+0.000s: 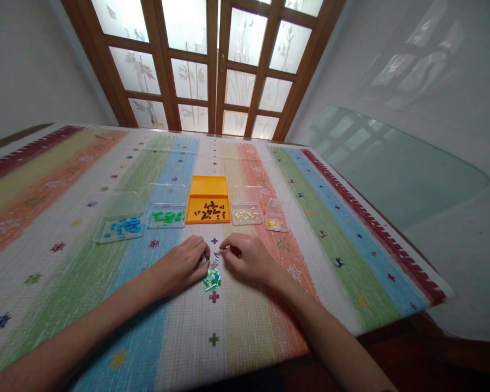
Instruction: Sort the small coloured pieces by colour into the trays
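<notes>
My left hand [185, 264] rests on the striped tablecloth [106, 305] with its fingers curled, the fingertips close to a small green and white brick build [212, 279] lying between my hands. My right hand [245, 256] is closed in a pinch just right of it, thumb and forefinger meeting near a tiny piece I cannot make out. The two hands nearly touch above the build.
A row of small open boxes stands beyond my hands: blue pieces [120, 227], green pieces [167, 216], an orange box with dark pieces [208, 209], pale pieces [246, 214] and yellow pieces [274, 222]. The table's right edge [392, 239] drops off; a wooden glazed door [212, 65] stands behind.
</notes>
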